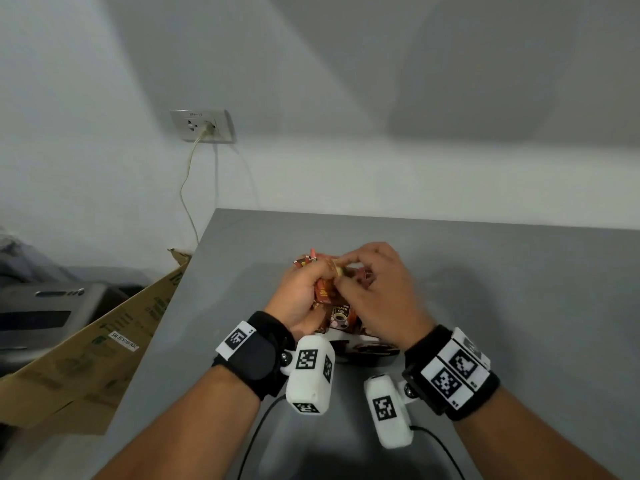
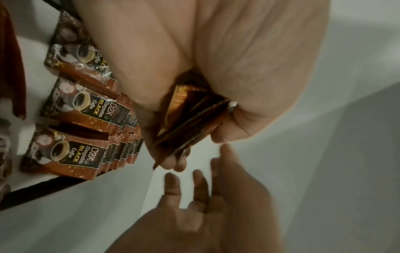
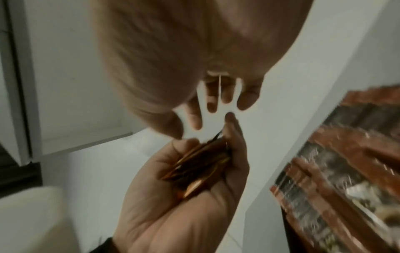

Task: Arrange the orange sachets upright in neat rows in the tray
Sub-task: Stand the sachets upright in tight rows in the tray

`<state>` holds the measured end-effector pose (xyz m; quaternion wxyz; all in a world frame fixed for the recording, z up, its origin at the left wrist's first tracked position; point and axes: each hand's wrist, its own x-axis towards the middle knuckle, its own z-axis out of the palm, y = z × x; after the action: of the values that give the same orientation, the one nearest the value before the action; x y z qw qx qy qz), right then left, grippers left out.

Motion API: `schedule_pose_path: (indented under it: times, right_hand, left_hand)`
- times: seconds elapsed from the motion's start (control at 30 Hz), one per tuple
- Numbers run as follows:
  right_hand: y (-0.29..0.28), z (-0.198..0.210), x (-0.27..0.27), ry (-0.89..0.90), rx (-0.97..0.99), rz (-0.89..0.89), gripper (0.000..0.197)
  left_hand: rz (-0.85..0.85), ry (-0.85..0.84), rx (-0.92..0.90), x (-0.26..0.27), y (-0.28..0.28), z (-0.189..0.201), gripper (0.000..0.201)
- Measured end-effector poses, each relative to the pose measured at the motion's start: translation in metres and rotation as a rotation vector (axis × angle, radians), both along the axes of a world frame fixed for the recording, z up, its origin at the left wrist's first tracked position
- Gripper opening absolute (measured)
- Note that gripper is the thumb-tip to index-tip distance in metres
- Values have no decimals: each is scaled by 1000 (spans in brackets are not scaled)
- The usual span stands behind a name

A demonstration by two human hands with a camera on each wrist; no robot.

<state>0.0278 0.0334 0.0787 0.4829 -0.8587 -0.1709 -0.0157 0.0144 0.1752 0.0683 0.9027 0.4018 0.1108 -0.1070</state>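
Both hands met over the grey table, just above the tray, of which only a strip of the near side showed between the wrists. The left hand was curled palm-up round a small bundle of orange sachets; in the left wrist view its thumb and fingers clamped the bundle edge-on, and a ring showed on one finger. The right hand hovered just to the right of it, back upward, with its fingers loosely bent and spread, the tips close to the far end of the bundle. No sachet could be seen in the right hand, and whether its fingertips touched the bundle I could not tell.

More sachets stood upright in the tray in packed rows, beneath and to the near side of the hands. Their fronts read "D2X", "BLACK" and "Coffee" beside a picture of a cup; a smaller line between was too blurred to read.

Each wrist wore a black band with white blocks bearing square black-and-white markers. A cardboard box to the left of the table carried a white label whose print was too small to read with certainty.
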Motion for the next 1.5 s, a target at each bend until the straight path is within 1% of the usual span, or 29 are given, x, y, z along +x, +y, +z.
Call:
schedule_pose_path:
  times: [0.07,0.1,0.13,0.17,0.2,0.27,0.3,0.4,0.43,0.47,0.53,0.57,0.6,0.63,0.67,0.73,0.77,0.87,0.93,0.97,1.03,1.1,1.17,1.2,1.27,1.33,1.37,1.43,1.5]
  right_hand:
    - [-6,8,1,102,-40,195,69]
    - [-7,10,3,129,-131,282,89]
    - [-7,12,5,112,-233,341,98]
    - [-7,11,8,59,-302,366,96]
    - [-6,11,12,1,-338,364,87]
    - [-5,13,16,-65,-340,346,72]
    - [-6,12,17,-69,-345,344,70]
    - [-8,11,15,-1,-322,337,80]
    - [-9,11,13,53,-255,305,83]
    - [-11,12,12,105,-168,263,79]
    - [-15,11,13,179,-15,190,51]
    - [-18,10,14,219,49,174,37]
    - [-19,10,14,252,101,160,29]
    - [-20,9,14,254,135,128,26]
    - [-21,9,15,223,164,72,24]
    - [-24,10,16,106,211,-49,18]
    - [-23,8,15,39,206,-75,18]
    - [-18,0,6,-131,36,-12,18]
    - [-16,-9,-1,-179,-19,52,20]
    - [-16,-11,-3,-164,-24,70,21]
    - [-17,-10,-7,-75,-8,115,22]
    - [-18,-7,-9,39,40,125,18]
    - [-18,-4,-6,138,149,52,14]
    - [-18,-2,-5,184,215,4,15]
    - [-17,-1,-3,265,294,-37,31]
    - [-17,0,-2,306,297,-68,46]
    - [-19,0,0,336,329,-95,46]
    - [-22,0,3,430,478,-133,35]
    - [-24,0,6,516,595,-130,25]
  left_hand:
    - [-59,-16,-28,-3,1,1,23]
    - [-83,-4,-23,-3,1,1,25]
    - [-111,8,-19,-4,0,1,26]
    - [-131,17,-17,-3,-1,0,28]
    - [-144,23,-18,-4,-2,-1,30]
    - [-132,41,-23,-4,-3,-2,30]
    - [-129,35,-29,-3,-3,-2,30]
    - [-63,26,35,-3,-5,-4,31]
    - [-38,12,55,-2,-4,-6,36]
    - [-24,0,66,-2,-3,-6,45]
    - [-7,-4,93,-2,0,-7,57]
    - [-3,-4,100,-2,2,-8,56]
    - [-6,0,101,-4,2,-8,52]
    - [-15,10,98,-4,3,-9,45]
    - [-29,22,93,-5,3,-9,39]
    - [-42,62,73,-6,3,-9,37]
    - [-29,76,60,-6,3,-8,35]
    - [5,30,37,-5,2,-5,27]
    - [43,-7,39,-5,-1,-2,19]
    - [67,-8,49,-6,-2,-2,19]
    - [125,3,107,-8,-3,-1,30]
    - [141,-4,167,-9,-2,-2,40]
    - [125,-14,205,-10,-1,-3,44]
    - [113,-25,221,-11,0,-3,45]
    - [80,-26,221,-13,1,-4,43]
    - [58,-13,179,-15,3,-4,38]
    - [54,-6,166,-15,5,-5,38]
    - [33,2,172,-15,8,-6,38]
    - [15,-21,202,-14,9,-8,44]
